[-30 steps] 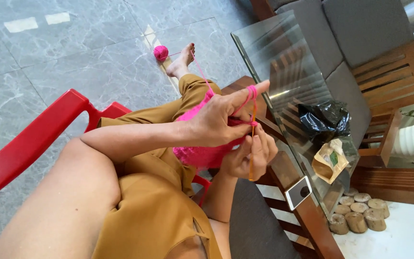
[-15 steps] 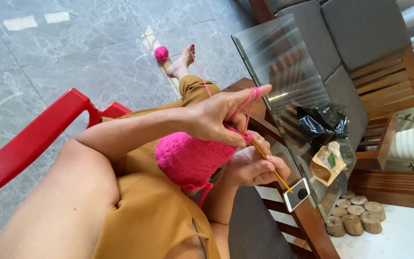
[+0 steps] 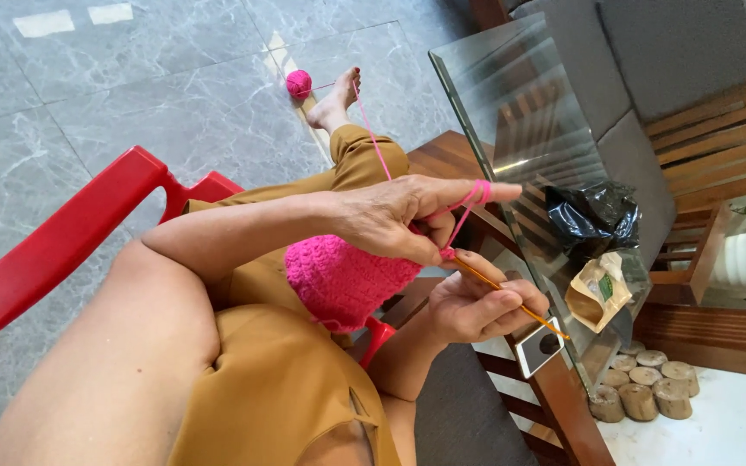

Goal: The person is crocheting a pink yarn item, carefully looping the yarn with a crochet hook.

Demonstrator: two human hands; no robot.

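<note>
My left hand (image 3: pixel 388 218) pinches the top of a pink crocheted piece (image 3: pixel 339 278), which hangs over my lap. Pink yarn (image 3: pixel 371 134) loops around the outstretched index finger and runs across my knee to a pink yarn ball (image 3: pixel 298 83) on the floor beside my bare foot. Just below and right of it, my right hand (image 3: pixel 475 304) grips an orange crochet hook (image 3: pixel 511 302). The hook's tip meets the work at the left thumb, and its handle points down to the right.
I sit in a red plastic chair (image 3: pixel 62 242) on a grey marble floor. To my right is a glass-topped wooden table (image 3: pixel 511 103) with a black plastic bag (image 3: pixel 593 216), a tan pouch (image 3: pixel 599 293) and a phone (image 3: pixel 539 345). Small log slices (image 3: pixel 641 388) lie beyond it.
My hands have come slightly apart and lowered. The hook has swung from upright to pointing down-right, and more of the pink piece now hangs in view.
</note>
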